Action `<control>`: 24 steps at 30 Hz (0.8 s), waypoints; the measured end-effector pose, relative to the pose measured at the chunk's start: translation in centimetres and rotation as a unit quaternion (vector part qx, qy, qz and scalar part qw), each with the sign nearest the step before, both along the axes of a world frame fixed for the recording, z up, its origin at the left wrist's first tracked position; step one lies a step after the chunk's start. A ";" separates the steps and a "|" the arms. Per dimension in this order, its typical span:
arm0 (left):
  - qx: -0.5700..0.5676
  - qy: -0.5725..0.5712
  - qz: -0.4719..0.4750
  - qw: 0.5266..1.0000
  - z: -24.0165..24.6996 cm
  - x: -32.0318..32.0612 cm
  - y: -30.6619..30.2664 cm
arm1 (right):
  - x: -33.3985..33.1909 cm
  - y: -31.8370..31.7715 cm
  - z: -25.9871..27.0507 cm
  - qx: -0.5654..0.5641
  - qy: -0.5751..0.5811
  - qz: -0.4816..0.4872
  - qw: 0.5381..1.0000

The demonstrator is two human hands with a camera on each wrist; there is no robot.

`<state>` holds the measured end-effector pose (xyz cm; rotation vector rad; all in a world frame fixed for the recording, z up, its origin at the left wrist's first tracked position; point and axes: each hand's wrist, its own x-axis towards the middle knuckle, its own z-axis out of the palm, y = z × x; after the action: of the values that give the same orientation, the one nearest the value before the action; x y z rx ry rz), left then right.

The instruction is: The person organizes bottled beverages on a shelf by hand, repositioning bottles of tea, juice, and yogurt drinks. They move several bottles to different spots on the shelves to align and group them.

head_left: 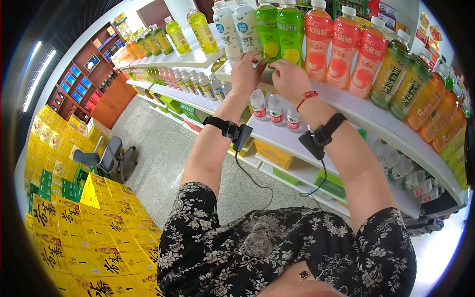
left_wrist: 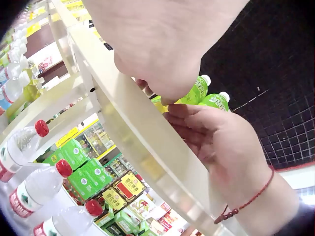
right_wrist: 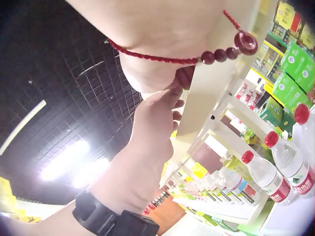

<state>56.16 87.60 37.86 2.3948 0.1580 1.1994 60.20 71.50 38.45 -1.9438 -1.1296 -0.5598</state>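
Note:
In the head view, my left hand (head_left: 246,75) and right hand (head_left: 291,81) meet at the front edge of the white shelf (head_left: 341,96), right at the bases of two green-labelled drink bottles (head_left: 290,30). The left fingers overlap the bottom of a white-labelled bottle (head_left: 245,24). The right hand's fingers bend inward toward the left hand. In the left wrist view, my right hand (left_wrist: 231,142) shows its palm side, its fingertips partly behind the left hand (left_wrist: 157,49). Both hands' fingertips are largely hidden, and I cannot tell whether they pinch anything.
Pink peach drink bottles (head_left: 345,47) and darker green tea bottles (head_left: 391,74) line the shelf to the right. Below stand red-capped water bottles (head_left: 275,109). Yellow cartons (head_left: 94,222) are stacked at the left, near a grey chair (head_left: 101,156). Thin cables hang from both wrist cameras.

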 end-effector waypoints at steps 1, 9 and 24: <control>0.009 0.003 0.015 1.000 0.0 -0.1 -0.4 | 0.1 -0.6 0.0 0.001 -0.003 0.004 1.000; -0.006 0.073 0.072 0.995 0.5 1.1 -1.5 | -0.1 -1.8 -0.1 -0.062 -0.052 -0.007 0.997; -0.038 0.108 0.085 0.990 0.6 1.7 -1.9 | -0.4 -1.5 -0.6 -0.110 -0.113 -0.081 0.984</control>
<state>57.87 85.67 38.49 2.4784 0.4767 0.9817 59.76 70.00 37.86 -2.2212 -1.2223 -0.7887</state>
